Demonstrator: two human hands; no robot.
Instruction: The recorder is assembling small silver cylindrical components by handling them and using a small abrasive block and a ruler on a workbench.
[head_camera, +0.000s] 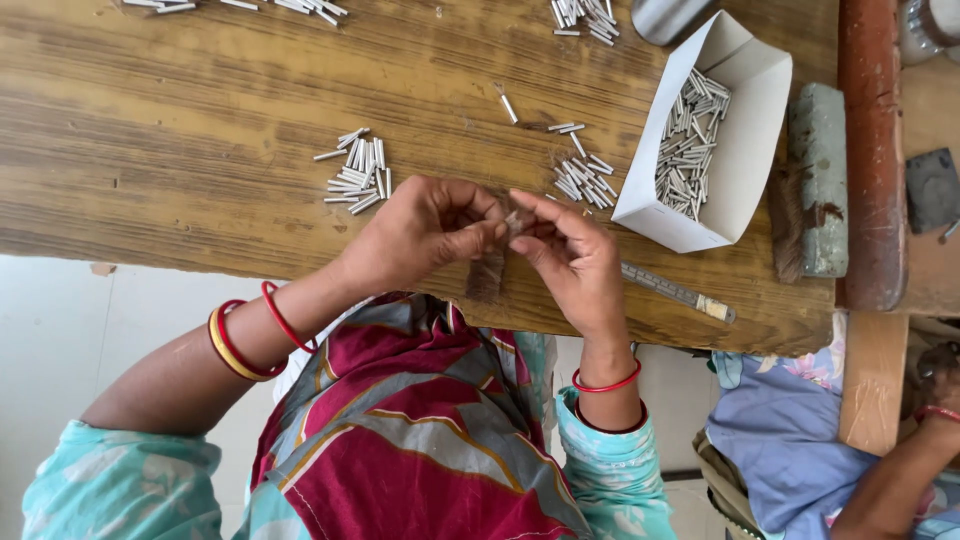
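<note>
My left hand (425, 235) and my right hand (575, 260) meet over the near edge of a worn wooden table (200, 120). Between the fingertips of both hands is a small tuft of brown bristles (515, 222). More brown hair (487, 275) hangs down below my left thumb. A pile of short silver metal tubes (355, 172) lies just beyond my left hand. A second pile of tubes (585, 180) lies just beyond my right hand. Whether a tube is in my fingers cannot be told.
A white cardboard box (740, 120) with several tubes stands at the right. Beside it lies a grey-green block brush (815, 180). A thin metal ruler (675, 292) lies near the table edge. More tubes (585, 18) and a metal cup (665, 15) are far off. Another person (800, 430) sits right.
</note>
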